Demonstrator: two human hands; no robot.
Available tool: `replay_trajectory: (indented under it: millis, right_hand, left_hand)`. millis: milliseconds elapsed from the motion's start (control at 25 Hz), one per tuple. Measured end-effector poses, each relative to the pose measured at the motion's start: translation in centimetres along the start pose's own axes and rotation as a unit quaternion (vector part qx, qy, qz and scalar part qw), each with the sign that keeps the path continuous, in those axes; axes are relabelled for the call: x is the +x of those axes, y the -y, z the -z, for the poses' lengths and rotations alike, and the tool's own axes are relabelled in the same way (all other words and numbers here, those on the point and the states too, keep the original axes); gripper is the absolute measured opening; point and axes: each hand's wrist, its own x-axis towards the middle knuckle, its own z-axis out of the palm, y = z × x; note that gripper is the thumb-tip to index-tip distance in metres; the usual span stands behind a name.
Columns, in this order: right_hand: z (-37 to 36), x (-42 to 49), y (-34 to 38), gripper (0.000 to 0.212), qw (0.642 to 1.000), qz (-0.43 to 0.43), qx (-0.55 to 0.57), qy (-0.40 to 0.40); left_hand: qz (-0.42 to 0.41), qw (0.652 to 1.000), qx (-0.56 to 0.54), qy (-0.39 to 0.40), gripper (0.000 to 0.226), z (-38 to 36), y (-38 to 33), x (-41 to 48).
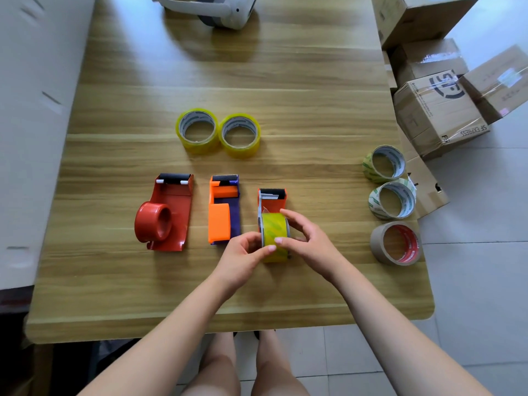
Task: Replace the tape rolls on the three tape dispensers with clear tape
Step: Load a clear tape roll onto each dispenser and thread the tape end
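Wooden table (285, 81), tiled floor to the right, stacked cardboard boxes (437, 115) past the table's right edge, a white headset (217, 10) at the far end. Three dispensers sit in a row near the person: red dispenser (168, 212) with a bare hub, orange-purple dispenser (224, 210) also without a roll, and the rightmost orange dispenser (271, 198), where a clear roll (275, 234) sits on edge.

Left hand (243, 258) and right hand (307, 238) both pinch this roll, thumbs meeting on its outer face, fingers curled round its sides. Looks like seating the roll or hunting the tape end; best to press it square onto the hub, then peel the end toward the toothed blade.

Two spare clear rolls (218, 134) lie touching, farther back. Two green-printed rolls (388, 181) and a brown roll (395, 242) line the right edge. Nothing blocks the hands; only the blade is a snag risk.
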Motion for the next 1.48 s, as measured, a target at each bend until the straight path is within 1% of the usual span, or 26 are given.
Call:
replay_trajectory:
  millis: [80,200,280,400,480,560,680,760,840,960,1120,1240,1480]
  right_hand:
    - [-0.2,0.4,0.7,0.06,0.999,0.005,-0.022,-0.033]
    - [-0.4,0.9,1.1,0.055,0.998,0.011,-0.028,-0.056]
    - [-0.5,1.1,1.3,0.05,0.997,0.014,-0.056,-0.06]
    - [-0.7,1.8,2.3,0.037,0.994,0.002,-0.071,-0.08]
    - [-0.8,2.5,3.2,0.026,0.991,0.006,-0.093,-0.1]
    - [-0.8,3.2,4.3,0.019,0.988,0.007,-0.12,-0.092]
    - [-0.6,3.4,6.0,0.011,0.989,-0.01,-0.139,-0.045]
    - [-0.3,3.2,6.9,0.002,0.989,0.002,-0.146,-0.02]
    - [0.0,2.8,7.5,0.007,0.987,0.031,-0.16,-0.002]
    - [0.2,2.4,7.7,0.003,0.974,0.092,-0.206,0.005]
    - [-0.3,2.4,6.8,0.004,0.952,0.164,-0.257,-0.042]
    - [-0.7,2.5,6.2,0.003,0.933,0.2,-0.289,-0.072]
    - [-0.7,2.5,5.6,0.007,0.929,0.238,-0.256,-0.12]
  left_hand:
    - [-0.006,1.0,0.014,0.003,0.02,-0.1,0.1,0.2]
    - [-0.013,0.999,0.035,0.003,0.024,0.0,-0.1,0.3]
    - [-0.006,0.999,0.04,0.01,0.026,0.1,-0.4,0.5]
    - [0.024,0.999,0.019,0.025,0.032,0.4,-0.9,0.9]
    - [0.034,0.999,0.002,0.036,0.031,0.4,-1.1,1.5]
    - [0.04,0.999,-0.001,0.033,0.027,0.3,-1.1,2.1]
    - [0.047,0.998,-0.01,0.032,0.024,0.3,-1.0,2.6]
    - [0.045,0.998,-0.01,0.039,0.019,0.4,-0.8,2.7]
    - [0.038,0.998,-0.01,0.043,0.016,0.5,-0.8,2.7]
    - [0.024,0.999,-0.011,0.044,0.014,0.7,-0.9,2.8]
    - [0.026,0.999,0.004,0.045,0.018,0.8,-1.3,2.7]
    - [0.039,0.999,-0.003,0.035,0.023,1.0,-1.2,3.0]
    - [0.043,0.999,0.001,0.032,0.022,0.9,-1.6,3.1]
